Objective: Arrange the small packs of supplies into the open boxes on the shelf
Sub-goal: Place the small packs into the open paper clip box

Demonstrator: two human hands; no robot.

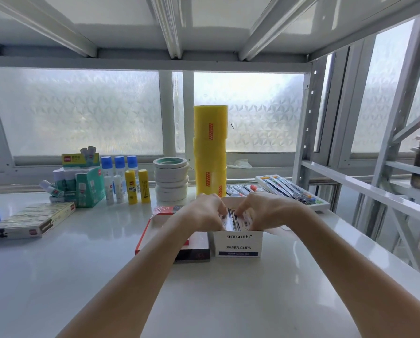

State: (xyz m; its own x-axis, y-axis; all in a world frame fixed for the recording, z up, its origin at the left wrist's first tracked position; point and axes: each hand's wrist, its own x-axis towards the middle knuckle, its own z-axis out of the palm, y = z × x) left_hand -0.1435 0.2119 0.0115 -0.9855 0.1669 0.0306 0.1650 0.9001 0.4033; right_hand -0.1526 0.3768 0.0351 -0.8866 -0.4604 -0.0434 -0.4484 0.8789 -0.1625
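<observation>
A white open box [238, 243] printed "PAPER CLIPS" stands upright on the shelf, straight in front of the tall yellow tape stack [211, 152]; small white packs [234, 219] with dark print sit inside it, packed side by side near its rim

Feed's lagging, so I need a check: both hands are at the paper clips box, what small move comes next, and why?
Probably press the small packs down level into the white paper clips box. Both the left hand and the right hand have fingertips on the packs at the box's open top, and the packs appear to sit at rim height, not fully seated.
</observation>
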